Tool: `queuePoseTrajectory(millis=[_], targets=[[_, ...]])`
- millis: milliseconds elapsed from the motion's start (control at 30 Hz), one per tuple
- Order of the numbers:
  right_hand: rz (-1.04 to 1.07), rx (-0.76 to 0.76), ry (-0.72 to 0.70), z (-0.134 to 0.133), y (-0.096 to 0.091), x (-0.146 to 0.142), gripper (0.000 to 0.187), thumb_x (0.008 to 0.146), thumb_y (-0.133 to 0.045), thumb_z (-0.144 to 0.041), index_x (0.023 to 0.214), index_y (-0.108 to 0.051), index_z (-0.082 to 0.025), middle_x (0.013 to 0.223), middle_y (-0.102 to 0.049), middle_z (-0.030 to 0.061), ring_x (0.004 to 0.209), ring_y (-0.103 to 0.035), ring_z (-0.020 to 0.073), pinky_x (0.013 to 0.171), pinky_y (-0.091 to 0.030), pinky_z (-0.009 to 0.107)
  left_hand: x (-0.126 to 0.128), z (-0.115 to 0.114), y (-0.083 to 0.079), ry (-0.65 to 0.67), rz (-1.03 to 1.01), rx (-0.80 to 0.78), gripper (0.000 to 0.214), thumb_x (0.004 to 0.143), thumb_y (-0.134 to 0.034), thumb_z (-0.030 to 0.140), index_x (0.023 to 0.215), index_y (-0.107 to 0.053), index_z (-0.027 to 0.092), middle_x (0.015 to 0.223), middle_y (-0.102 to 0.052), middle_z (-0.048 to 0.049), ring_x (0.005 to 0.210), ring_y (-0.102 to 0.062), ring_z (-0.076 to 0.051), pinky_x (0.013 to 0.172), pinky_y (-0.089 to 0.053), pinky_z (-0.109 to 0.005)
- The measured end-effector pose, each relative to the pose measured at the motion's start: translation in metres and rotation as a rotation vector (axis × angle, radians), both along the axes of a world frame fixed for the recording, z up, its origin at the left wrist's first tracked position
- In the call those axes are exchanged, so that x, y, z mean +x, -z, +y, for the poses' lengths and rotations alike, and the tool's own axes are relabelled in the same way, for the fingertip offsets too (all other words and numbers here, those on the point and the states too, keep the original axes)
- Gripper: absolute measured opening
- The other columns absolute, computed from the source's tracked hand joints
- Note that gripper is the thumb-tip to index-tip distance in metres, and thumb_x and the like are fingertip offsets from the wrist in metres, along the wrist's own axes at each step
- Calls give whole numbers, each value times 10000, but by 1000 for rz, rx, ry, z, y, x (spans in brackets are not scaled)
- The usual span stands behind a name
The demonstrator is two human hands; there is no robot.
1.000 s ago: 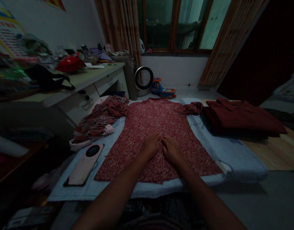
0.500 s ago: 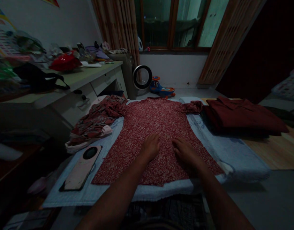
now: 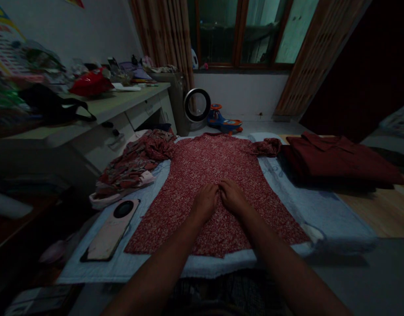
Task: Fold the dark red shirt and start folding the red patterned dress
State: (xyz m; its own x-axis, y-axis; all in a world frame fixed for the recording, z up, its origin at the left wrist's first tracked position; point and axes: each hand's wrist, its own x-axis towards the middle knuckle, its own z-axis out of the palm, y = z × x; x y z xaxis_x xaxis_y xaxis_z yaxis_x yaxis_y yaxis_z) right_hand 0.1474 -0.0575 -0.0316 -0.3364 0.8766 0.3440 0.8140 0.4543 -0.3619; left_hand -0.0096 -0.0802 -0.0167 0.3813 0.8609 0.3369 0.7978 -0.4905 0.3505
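A red shirt point(image 3: 218, 162) with a small pale pattern lies spread out, collar at the far end and hem toward me. Both hands meet at its middle, fingertips nearly touching. My left hand point(image 3: 206, 199) is closed, its fingers pinching the cloth along the centre line. Just to the right, my right hand point(image 3: 233, 197) is also closed, thumb and fingers pinched on the same spot. Whatever small part lies between the fingertips is too dark and small to make out. The shirt's sleeves reach out to both sides.
The shirt rests on a light blue padded cloth point(image 3: 320, 219). A phone point(image 3: 111, 230) lies at left, below crumpled patterned clothes point(image 3: 132, 164). Folded dark red clothes point(image 3: 340, 158) are stacked at right. A cluttered desk point(image 3: 123, 107) stands at far left.
My right hand has moved left and slightly away from me, joining my left hand at the shirt's centre. My left hand has hardly moved.
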Motion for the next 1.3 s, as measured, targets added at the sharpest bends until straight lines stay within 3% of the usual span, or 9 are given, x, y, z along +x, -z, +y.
queuePoseTrajectory(millis=[300, 600, 733, 833, 900, 1300], targets=[[-9, -36, 62, 0, -4, 14, 368, 907, -462, -160, 1240, -617, -161, 1326, -583, 105, 1228, -500, 211, 1089, -353, 346, -1, 2, 2, -13, 15, -3, 149, 910, -520, 168, 1043, -567, 216, 1100, -612, -48, 1048, -552, -208, 955, -451, -354], [-88, -44, 397, 2, -14, 32, 315, 905, -447, -163, 1132, -665, -166, 1218, -628, 141, 1142, -534, 260, 1011, -379, 374, -1, 2, 3, -29, 26, -19, 185, 911, -527, 184, 1088, -571, 216, 1134, -616, -60, 1081, -558, -215, 973, -455, -368], [-65, 15, 248, 0, -12, 21, 362, 933, -451, -219, 1255, -600, -146, 1373, -559, 127, 1281, -463, 242, 1099, -317, 377, -2, 4, 8, 27, -20, 33, 298, 908, -525, 156, 1197, -573, 212, 1266, -599, -69, 1200, -525, -217, 1065, -417, -384], [-114, -58, 126, -3, -11, 14, 425, 952, -438, -250, 1355, -530, -152, 1474, -483, 108, 1372, -389, 233, 1138, -273, 395, -2, 5, 9, 62, -26, 26, 295, 912, -511, 139, 1188, -594, 202, 1265, -619, -70, 1206, -537, -208, 1088, -409, -382], [-157, -114, 124, -5, -12, 12, 447, 968, -419, -278, 1394, -500, -169, 1507, -450, 92, 1395, -364, 245, 1144, -259, 419, -2, 5, 8, 55, -22, 8, 279, 916, -501, 138, 1166, -608, 200, 1238, -637, -72, 1180, -559, -206, 1074, -425, -383], [-221, -262, 462, -1, -21, 41, 527, 974, -391, -443, 1437, -453, -200, 1570, -342, 113, 1443, -271, 290, 1153, -201, 475, -1, 3, 5, 35, -17, -11, 283, 895, -503, 119, 1142, -622, 189, 1259, -635, -90, 1225, -540, -226, 1084, -421, -420]])
